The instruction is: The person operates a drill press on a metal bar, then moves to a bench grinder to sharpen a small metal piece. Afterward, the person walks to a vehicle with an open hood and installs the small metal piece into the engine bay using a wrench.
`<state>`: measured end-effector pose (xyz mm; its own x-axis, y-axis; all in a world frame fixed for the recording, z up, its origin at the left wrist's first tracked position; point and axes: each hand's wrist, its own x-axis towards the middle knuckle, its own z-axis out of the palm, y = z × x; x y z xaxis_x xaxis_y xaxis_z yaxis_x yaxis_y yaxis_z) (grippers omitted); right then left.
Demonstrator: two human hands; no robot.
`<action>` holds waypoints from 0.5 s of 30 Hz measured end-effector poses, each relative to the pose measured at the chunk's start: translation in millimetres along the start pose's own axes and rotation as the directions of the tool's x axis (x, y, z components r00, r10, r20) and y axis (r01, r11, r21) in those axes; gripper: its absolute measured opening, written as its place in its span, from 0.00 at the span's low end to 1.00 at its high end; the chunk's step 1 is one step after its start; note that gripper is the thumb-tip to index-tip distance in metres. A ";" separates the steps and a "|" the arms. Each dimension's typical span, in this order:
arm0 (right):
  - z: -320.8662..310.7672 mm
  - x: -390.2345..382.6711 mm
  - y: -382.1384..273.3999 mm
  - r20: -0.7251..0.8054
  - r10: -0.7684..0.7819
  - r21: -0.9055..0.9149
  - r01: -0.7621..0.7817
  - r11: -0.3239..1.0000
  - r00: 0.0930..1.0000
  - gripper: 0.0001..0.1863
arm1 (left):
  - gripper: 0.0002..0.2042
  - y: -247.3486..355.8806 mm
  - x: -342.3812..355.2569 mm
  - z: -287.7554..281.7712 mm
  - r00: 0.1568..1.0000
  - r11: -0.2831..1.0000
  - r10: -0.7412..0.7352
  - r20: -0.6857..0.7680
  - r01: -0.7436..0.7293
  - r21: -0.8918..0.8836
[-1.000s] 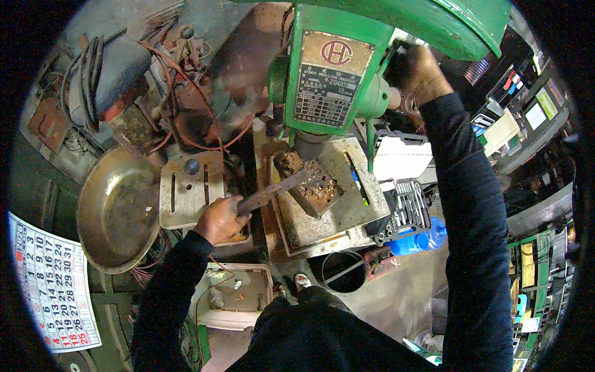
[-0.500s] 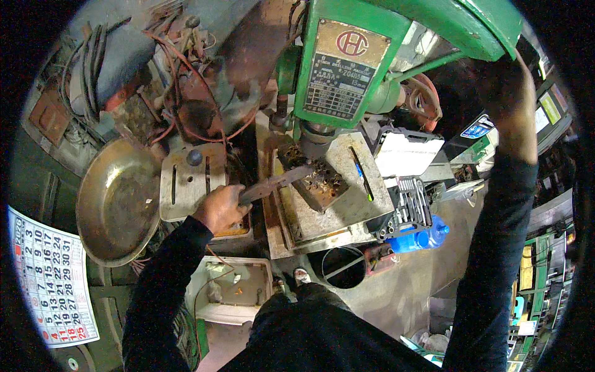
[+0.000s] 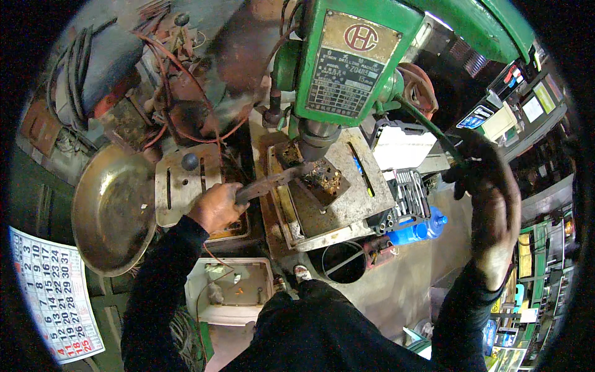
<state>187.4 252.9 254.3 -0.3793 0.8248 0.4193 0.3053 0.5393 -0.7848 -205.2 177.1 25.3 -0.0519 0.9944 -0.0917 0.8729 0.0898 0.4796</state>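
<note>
Drill press (image 3: 396,68) in chipped green paint looms over everything near me, its metal nameplate facing the person at work. Below it sits the grubby, slotted drill table (image 3: 365,208). Off to the person's left stands a wide, shallow metal pan (image 3: 114,223), with a wall calendar (image 3: 52,291) below it at the edge of the view. A pale plastic tub (image 3: 226,316) rests low, just left of the person's legs, and an open socket set (image 3: 410,192) lies beyond the table's right side.

Out to the right, the right hand (image 3: 496,204) is up at the outer end of the feed lever (image 3: 427,118); its fingers are dark and blurred, and I can't tell whether they are wrapped round it. The left hand (image 3: 217,208) has its fingers closed on the near end of a flat metal bar (image 3: 276,185). That bar slants up to the right, its far end over a steel block (image 3: 314,197) on the table, right below the chuck (image 3: 317,139). Whether anything in the chuck touches it, I can't see. Small curled shavings (image 3: 328,178) litter the block.
</note>
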 end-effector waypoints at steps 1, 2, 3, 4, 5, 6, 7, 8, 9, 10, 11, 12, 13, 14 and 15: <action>4.3 -7.1 -1.1 0.046 -0.009 -0.003 0.009 1.000 0.999 0.25 | 0.18 -1.4 1.1 0.3 1.000 1.000 -0.002 0.010 0.002 0.006; 8.0 -11.5 -1.9 0.089 -0.001 0.034 -0.002 0.999 0.996 0.27 | 0.17 -3.9 2.1 1.8 1.000 0.999 -0.011 0.016 0.011 0.035; 13.2 -15.2 -1.2 0.088 0.104 0.034 -0.107 0.994 0.991 0.29 | 0.17 -7.4 3.5 4.6 0.997 0.994 -0.053 0.063 0.059 -0.090; 18.0 -17.8 -0.5 0.102 0.141 -0.065 -0.135 0.989 0.985 0.31 | 0.17 -11.7 5.8 8.0 0.989 0.975 -0.096 0.111 0.116 -0.190; 21.8 -18.8 1.0 0.147 0.196 -0.071 -0.187 0.980 0.970 0.33 | 0.16 -16.5 7.6 11.4 0.977 0.942 -0.135 0.162 0.177 -0.284; 25.5 -18.9 3.2 0.191 0.253 -0.045 -0.249 0.968 0.949 0.34 | 0.16 -21.6 9.2 13.6 0.974 0.923 -0.135 0.180 0.190 -0.336; 27.5 -17.5 5.7 0.195 0.257 -0.106 -0.240 0.965 0.946 0.34 | 0.16 -26.2 11.0 14.8 0.971 0.900 -0.136 0.198 0.205 -0.384; 29.2 -16.4 8.5 0.200 0.262 -0.168 -0.231 0.959 0.944 0.34 | 0.16 -29.7 12.8 15.2 0.955 0.889 -0.186 0.233 0.264 -0.374; 29.0 -13.3 11.6 0.235 0.299 -0.184 -0.260 0.948 0.925 0.34 | 0.16 -32.1 14.2 14.5 0.978 0.908 -0.086 0.188 0.155 -0.389; 28.8 -11.3 14.2 0.269 0.337 -0.201 -0.289 0.936 0.903 0.33 | 0.17 -32.6 15.7 14.0 0.986 0.935 -0.034 0.163 0.089 -0.345; 34.3 -10.4 19.3 0.225 0.280 -0.240 -0.226 0.944 0.933 0.33 | 0.17 -32.0 16.4 12.6 0.982 0.963 -0.045 0.185 0.091 -0.253; 33.7 -9.0 20.9 0.239 0.292 -0.250 -0.232 0.940 0.926 0.32 | 0.18 -30.6 15.9 11.1 0.988 0.969 0.005 0.156 0.034 -0.246; 33.4 -6.8 22.6 0.253 0.303 -0.260 -0.238 0.936 0.919 0.31 | 0.19 -29.1 13.2 8.9 0.986 0.980 -0.013 0.168 0.046 -0.193; 33.4 -4.8 23.5 0.266 0.316 -0.268 -0.245 0.932 0.910 0.31 | 0.19 -27.2 10.9 6.7 0.983 0.989 -0.032 0.181 0.057 -0.137; 34.7 -3.3 24.3 0.249 0.285 -0.279 -0.213 0.936 0.926 0.27 | 0.20 -24.4 8.5 7.3 0.990 0.993 -0.021 0.139 0.037 -0.113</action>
<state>165.7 257.4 218.0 -0.4820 0.8747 0.0511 0.6102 0.3769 -0.6969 -223.3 182.9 6.4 -0.0021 0.9750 -0.2221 0.8100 0.1319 0.5713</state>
